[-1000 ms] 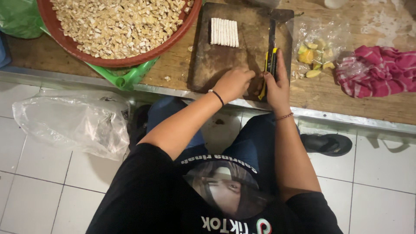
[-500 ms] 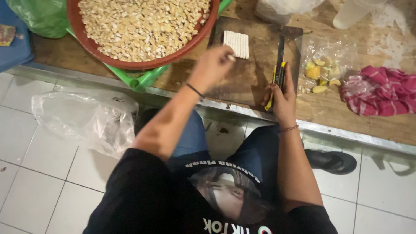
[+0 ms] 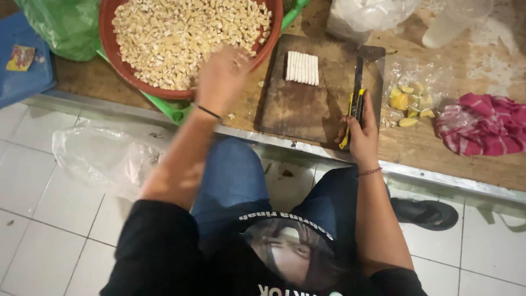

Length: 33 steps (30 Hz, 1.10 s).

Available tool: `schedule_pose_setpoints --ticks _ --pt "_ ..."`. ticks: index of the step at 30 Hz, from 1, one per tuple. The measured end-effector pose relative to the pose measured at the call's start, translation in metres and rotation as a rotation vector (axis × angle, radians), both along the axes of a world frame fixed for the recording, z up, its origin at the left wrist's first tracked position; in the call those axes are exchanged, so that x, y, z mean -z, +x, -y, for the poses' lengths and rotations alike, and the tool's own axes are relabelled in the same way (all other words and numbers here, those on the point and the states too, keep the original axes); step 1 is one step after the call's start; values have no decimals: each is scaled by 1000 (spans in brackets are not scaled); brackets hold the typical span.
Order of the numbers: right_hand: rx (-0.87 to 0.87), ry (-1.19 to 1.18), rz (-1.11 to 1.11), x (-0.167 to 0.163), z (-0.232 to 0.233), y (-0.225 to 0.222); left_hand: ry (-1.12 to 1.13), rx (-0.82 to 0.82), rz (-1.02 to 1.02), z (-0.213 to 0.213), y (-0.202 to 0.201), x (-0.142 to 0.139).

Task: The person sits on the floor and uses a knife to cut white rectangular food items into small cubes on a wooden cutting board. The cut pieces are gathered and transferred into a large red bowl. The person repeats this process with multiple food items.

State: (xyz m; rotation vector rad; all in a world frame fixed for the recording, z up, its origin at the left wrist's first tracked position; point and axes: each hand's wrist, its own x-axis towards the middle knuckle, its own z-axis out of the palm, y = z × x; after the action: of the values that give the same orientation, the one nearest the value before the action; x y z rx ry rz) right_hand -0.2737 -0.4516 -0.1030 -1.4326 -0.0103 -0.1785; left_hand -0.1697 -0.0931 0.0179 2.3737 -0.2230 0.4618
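Observation:
My left hand [image 3: 222,77] is blurred in motion over the near rim of a large red-brown bowl [image 3: 118,66] heaped with small pale cubes. Whether it holds anything cannot be made out. My right hand [image 3: 361,134] grips the yellow-and-black handle of a knife [image 3: 356,104], which lies along the right side of a dark wooden cutting board [image 3: 307,109] with its blade pointing away from me. A white block cut into thin slices [image 3: 302,68] sits at the far side of the board.
The wooden table has a metal front edge [image 3: 438,175]. On it lie a clear bag of yellow pieces [image 3: 408,98], a pink cloth [image 3: 485,123], a white bag [image 3: 372,16] and a clear cup [image 3: 449,24]. A crumpled plastic bag [image 3: 104,156] and a black sandal [image 3: 427,214] are on the tiled floor.
My left hand has left the near edge of the board and swung left and away to the bowl. My right hand has stayed on the knife handle.

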Motion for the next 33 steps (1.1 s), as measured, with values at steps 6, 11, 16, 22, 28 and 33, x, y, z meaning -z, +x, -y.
schedule_pose_setpoints --ticks 6,11,16,22,28,33 --pt "-5 9 3 -2 -1 -1 -277 184 -101 100 31 82" --pt "-15 16 3 -5 -2 -3 -447 -18 -490 108 67 107" --pt "-22 19 -7 -3 -2 -4 -434 29 -367 104 72 114" --pt "-3 11 -31 -3 -2 -2 -308 -90 -340 103 69 113" --pt "1 28 -23 -4 -1 0 -341 -50 -294 87 55 115" --pt "22 -12 3 3 3 1 -290 86 -636 55 6 111"
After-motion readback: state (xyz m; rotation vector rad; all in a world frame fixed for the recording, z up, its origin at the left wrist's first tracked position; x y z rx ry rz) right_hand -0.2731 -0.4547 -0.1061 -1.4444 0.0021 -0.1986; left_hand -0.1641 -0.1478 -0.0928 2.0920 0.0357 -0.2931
